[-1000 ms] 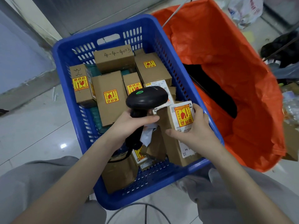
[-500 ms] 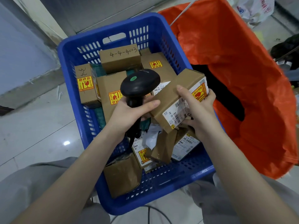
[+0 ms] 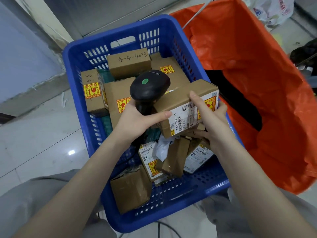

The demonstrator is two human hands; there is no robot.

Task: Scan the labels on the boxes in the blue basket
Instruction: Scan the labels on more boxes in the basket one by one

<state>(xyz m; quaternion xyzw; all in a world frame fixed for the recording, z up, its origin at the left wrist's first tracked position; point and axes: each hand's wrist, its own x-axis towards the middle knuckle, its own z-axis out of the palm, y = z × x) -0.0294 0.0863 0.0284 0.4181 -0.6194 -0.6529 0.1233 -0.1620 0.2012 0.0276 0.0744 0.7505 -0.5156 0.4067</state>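
Gripping the scanner (image 3: 149, 86), the left hand (image 3: 135, 121) touches the labelled box (image 3: 180, 107) the right hand (image 3: 211, 121) holds over the blue basket (image 3: 80, 54).

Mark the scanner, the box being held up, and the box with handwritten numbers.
scanner (image 3: 150, 85), head view, top of its black head.
held box (image 3: 178, 98), head view, bare cardboard top face.
numbered box (image 3: 129, 63), head view, top face below the writing.

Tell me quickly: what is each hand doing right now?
Left hand: closed around the black scanner.
Right hand: holding a labelled cardboard box above the blue basket.
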